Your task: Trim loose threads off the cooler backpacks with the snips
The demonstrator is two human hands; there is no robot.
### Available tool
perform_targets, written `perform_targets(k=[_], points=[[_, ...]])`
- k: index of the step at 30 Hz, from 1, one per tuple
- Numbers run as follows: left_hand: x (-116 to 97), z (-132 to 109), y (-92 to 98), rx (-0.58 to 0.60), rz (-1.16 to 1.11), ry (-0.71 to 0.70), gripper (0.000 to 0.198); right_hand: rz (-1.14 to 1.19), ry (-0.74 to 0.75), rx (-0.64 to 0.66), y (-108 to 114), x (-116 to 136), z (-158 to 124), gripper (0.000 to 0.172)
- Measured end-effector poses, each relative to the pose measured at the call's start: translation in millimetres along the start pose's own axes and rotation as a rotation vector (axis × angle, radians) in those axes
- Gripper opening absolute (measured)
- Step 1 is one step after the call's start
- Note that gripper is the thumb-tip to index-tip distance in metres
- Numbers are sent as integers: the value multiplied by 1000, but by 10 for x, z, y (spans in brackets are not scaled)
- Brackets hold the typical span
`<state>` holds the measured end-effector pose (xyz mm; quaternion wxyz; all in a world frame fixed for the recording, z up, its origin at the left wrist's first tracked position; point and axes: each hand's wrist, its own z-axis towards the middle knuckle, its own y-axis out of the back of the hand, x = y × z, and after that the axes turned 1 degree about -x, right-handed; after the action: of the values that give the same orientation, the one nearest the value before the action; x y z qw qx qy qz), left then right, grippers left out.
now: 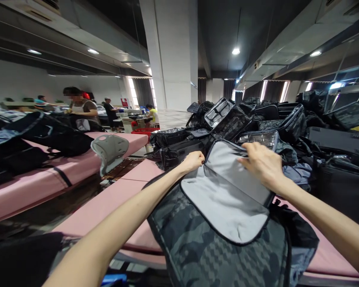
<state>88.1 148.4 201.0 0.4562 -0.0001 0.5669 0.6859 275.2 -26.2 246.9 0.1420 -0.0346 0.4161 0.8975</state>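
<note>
A dark camouflage backpack (197,235) lies in front of me, its zipped compartment folded open to show a pale grey lining (224,203). At the upper left corner of the opening, my left hand (194,160) is closed on the black-trimmed edge. My right hand (263,165) is at the upper right of the raised lined panel (227,159), its thumb and fingers curled about the edge there. That hand is slightly smeared, and the part between its fingertips is partly hidden. Black straps and fabric (299,227) stick out under the bag's right side.
A heap of similar bags (227,115) rises behind and to the right. The pink-covered table (104,199) carries the bag. On the left stand a grey chair (110,153) and another pink table (83,169) with black bags (56,137). A white pillar (173,56) and several people (83,109) are farther back.
</note>
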Motion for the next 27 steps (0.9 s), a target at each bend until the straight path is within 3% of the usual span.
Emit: perform_targets(k=[3, 6, 10, 19, 23, 25, 27], points=[[14, -32, 18, 5, -16, -1, 18, 59, 197, 142, -89, 398, 184, 28], [4, -73, 45, 6, -25, -7, 19, 114, 219, 207, -282, 587, 296, 37], [-15, -102, 76, 13, -35, -8, 19, 103, 229, 203, -424, 671, 354, 32], [-24, -134, 53, 3, -45, -2, 19, 86, 329, 225, -507, 816, 380, 26], [-29, -108, 187, -3, -46, 16, 21, 102, 321, 261, -513, 818, 383, 28], [-83, -281, 326, -47, -41, 25, 24, 101, 291, 255, -485, 766, 407, 28], [-202, -672, 426, -121, -28, -33, 28, 137, 217, 235, -448, 690, 453, 29]])
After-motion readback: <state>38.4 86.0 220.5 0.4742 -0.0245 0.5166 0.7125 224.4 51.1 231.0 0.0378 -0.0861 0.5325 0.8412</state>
